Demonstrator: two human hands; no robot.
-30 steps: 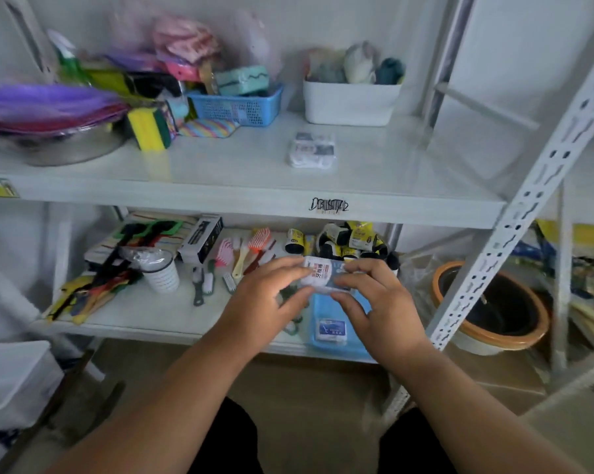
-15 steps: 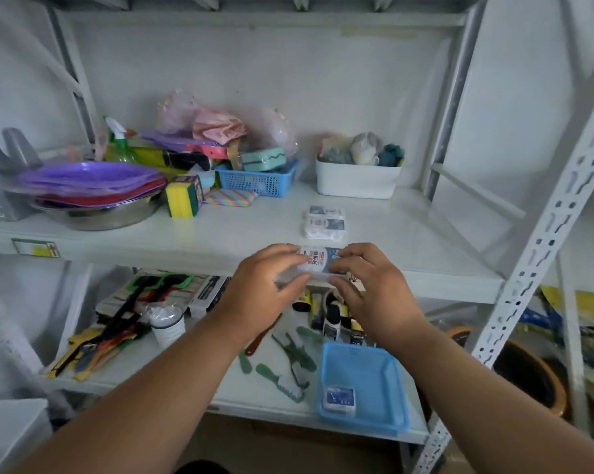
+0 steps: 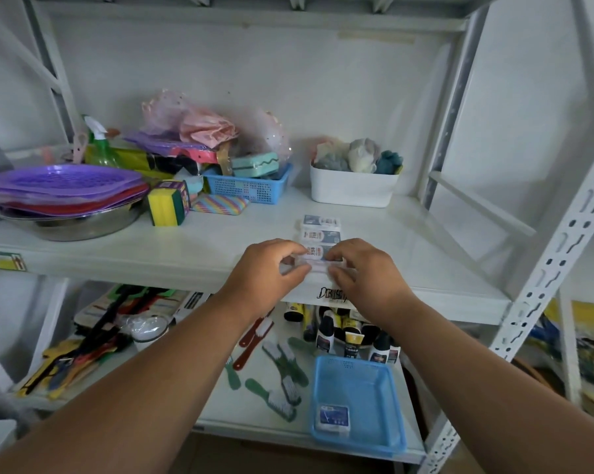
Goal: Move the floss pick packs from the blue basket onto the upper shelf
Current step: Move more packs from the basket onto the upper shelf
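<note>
White metal shelving, cluttered. Upper shelf [image 3: 199,248]: two floss pick packs [image 3: 320,229] lie at 12 o'clock of the hands. Left hand [image 3: 264,271] and right hand [image 3: 364,271] each pinch an end of a third pack [image 3: 314,258], at the shelf's front edge. Placing step; next, set down, release. One pack [image 3: 334,418] remains in blue basket [image 3: 374,378].

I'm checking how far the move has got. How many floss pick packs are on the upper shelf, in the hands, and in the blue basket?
On the upper shelf, set down: 2
Held by both hands: 1
In the blue basket: 1
Total: 4
</note>
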